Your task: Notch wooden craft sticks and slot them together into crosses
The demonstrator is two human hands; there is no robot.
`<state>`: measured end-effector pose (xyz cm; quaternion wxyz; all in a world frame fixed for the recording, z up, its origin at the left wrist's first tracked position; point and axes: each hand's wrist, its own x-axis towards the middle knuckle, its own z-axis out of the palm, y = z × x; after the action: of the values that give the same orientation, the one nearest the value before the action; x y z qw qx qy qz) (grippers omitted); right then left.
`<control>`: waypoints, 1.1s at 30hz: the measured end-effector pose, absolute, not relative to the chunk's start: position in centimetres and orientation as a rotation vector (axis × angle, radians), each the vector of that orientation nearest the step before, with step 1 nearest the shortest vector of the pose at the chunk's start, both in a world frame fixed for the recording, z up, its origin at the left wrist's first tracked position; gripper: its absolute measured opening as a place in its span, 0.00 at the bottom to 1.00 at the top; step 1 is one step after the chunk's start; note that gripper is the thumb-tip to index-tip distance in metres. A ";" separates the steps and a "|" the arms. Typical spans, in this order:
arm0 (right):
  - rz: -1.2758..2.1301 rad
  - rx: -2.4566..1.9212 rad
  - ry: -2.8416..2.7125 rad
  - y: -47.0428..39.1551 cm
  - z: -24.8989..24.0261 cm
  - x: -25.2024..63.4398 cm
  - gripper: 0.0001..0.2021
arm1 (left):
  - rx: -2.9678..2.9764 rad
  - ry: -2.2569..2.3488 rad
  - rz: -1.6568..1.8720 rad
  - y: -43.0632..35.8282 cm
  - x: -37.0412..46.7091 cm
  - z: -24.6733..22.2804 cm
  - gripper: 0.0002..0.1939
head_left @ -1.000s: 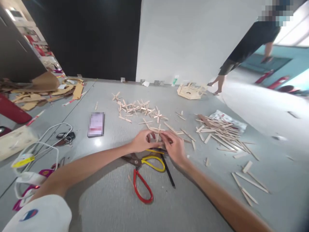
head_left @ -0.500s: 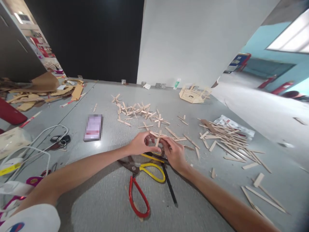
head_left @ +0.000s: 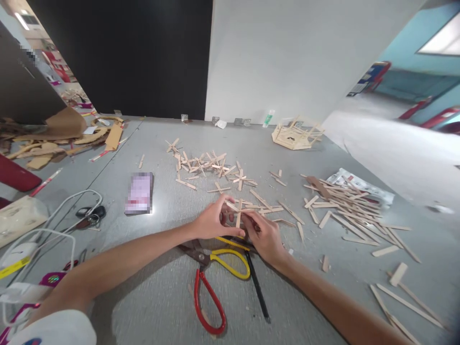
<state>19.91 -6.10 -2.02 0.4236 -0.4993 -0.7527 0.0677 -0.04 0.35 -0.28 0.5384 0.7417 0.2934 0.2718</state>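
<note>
My left hand [head_left: 212, 219] grips a small joined piece of crossed wooden craft sticks [head_left: 238, 219], its thumb low and its fingers behind the piece. The fingers of my right hand [head_left: 265, 235] pinch the same piece from its right side. Just below my hands lie scissors [head_left: 203, 258] with one yellow and one red handle loop. Beside them rest a black rod-like tool [head_left: 258, 287] and a yellow-edged tool [head_left: 233, 243], partly hidden under my hands.
Crossed stick pieces [head_left: 201, 163] lie scattered beyond my hands. Loose craft sticks [head_left: 352, 211] are piled at the right by a plastic wrapper [head_left: 362, 187]. A hexagonal stick frame [head_left: 293, 139] stands at the back. A phone [head_left: 139, 192], keys [head_left: 91, 214] and cables [head_left: 74, 239] are at the left.
The view has shifted slightly, moving the right-hand things rightward. The stick piece has turned a little in my fingers, both hands still on it.
</note>
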 end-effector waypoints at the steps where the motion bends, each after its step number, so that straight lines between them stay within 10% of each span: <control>1: 0.171 -1.255 -1.884 -6.1 -2.0 19.9 0.08 | 1.771 0.695 0.657 0.3 0.0 -0.3 0.41; 13: 0.147 -1.327 -1.825 -6.5 -2.1 19.8 0.11 | 1.947 1.371 1.115 4.7 -2.2 -0.4 0.26; 19: 0.127 -1.304 -1.859 -6.3 -2.2 19.8 0.11 | 2.173 1.574 1.167 5.3 -2.3 -1.7 0.42; 25: 0.116 -1.300 -1.890 -5.8 -1.2 19.4 0.10 | 2.451 1.363 0.912 5.0 -1.1 -2.5 0.13; 33: 0.122 -1.391 -1.796 -3.6 -0.8 18.7 0.08 | 2.496 1.168 1.043 4.7 -0.6 -2.3 0.11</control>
<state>18.70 -3.65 -0.79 0.4201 -0.5548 -0.7164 0.0488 -0.57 4.69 -2.33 0.0974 0.8431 0.3946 0.3521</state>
